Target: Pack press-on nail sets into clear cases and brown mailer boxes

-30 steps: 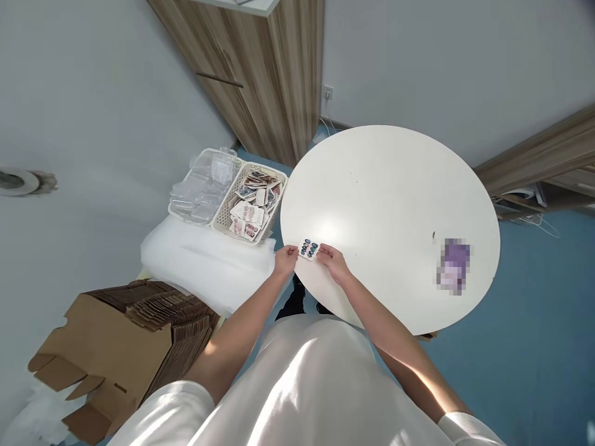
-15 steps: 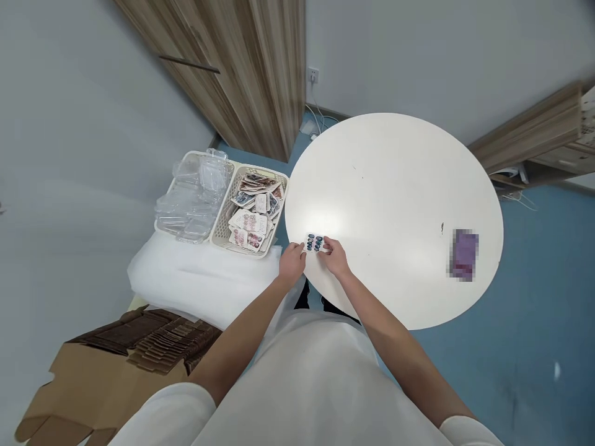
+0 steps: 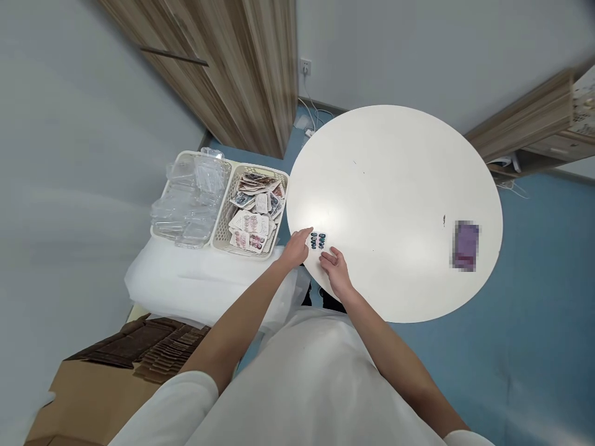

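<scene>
The card [image 3: 318, 241] looks light and stiff, best held by its edges; left hand [image 3: 296, 248] can't be told pinching, right hand [image 3: 337, 272] spread beside it.

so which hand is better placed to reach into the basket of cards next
The left, most likely: the left hand is at the edge of the table nearest the basket. The right hand is farther from it, at the lower right of the card.
</scene>
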### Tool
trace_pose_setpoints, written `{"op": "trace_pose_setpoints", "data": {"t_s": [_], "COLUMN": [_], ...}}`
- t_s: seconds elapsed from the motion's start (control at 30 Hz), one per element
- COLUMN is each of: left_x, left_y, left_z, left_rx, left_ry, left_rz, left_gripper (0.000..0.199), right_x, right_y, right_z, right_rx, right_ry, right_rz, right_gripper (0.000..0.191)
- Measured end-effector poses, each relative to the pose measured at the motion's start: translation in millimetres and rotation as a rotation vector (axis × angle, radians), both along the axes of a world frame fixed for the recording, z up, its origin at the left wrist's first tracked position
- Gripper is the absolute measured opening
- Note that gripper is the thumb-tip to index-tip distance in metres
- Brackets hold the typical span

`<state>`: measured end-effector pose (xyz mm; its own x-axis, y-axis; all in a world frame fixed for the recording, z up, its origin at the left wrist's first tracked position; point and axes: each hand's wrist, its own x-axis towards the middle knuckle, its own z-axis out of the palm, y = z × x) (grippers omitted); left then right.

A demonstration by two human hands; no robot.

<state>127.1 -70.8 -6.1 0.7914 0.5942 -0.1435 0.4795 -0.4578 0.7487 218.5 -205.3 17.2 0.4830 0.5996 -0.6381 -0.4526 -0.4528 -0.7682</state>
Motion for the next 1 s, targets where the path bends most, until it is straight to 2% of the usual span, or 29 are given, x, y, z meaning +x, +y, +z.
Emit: {"op": "trace_pose_setpoints", "data": {"t_s": [0.1,0.3,0.53,0.67,0.8,0.9,1.0], "left_x": [-2.4,-10.5,-18.4,-22.8,-28.2,-31.1,-32.1], "left_y": [-2.9,-14.4,-24.9,-27.0,-25.6,-25.2,-26.0], "left_z": [0.3,1.2,7.5,14.0,18.8,20.1,20.3], "left_rx": [0.008,0.064,0.047,0.116,0.256,0.311,0.353], "left_ry": [0.017,0.046,0.12,0.163,0.218,0.232,0.25], "left_rz": [-0.007,0.061,0.149,0.172,0.026,-0.102,-0.141], "left_gripper": [0.059,0.055,0.047,0.043,0.041,0.041,0.042], "right_x": [4.5,14.5,20.7,19.9,19.3,20.2,21.4], "right_y": [6.8,18.0,32.3,22.3,4.0,-1.9,1.8], "right_z": [2.5,2.8,-4.3,-7.6,-7.6,-6.5,-6.4], "right_rx": [0.006,0.055,0.112,0.052,-0.011,-0.03,-0.062], "right_ry": [0.005,-0.049,-0.187,-0.555,-1.019,-1.177,-1.242], "right_rz": [-0.025,-0.021,0.123,0.291,0.643,0.888,0.988], "right_gripper": [0.06,0.061,0.063,0.054,0.047,0.047,0.046]}}
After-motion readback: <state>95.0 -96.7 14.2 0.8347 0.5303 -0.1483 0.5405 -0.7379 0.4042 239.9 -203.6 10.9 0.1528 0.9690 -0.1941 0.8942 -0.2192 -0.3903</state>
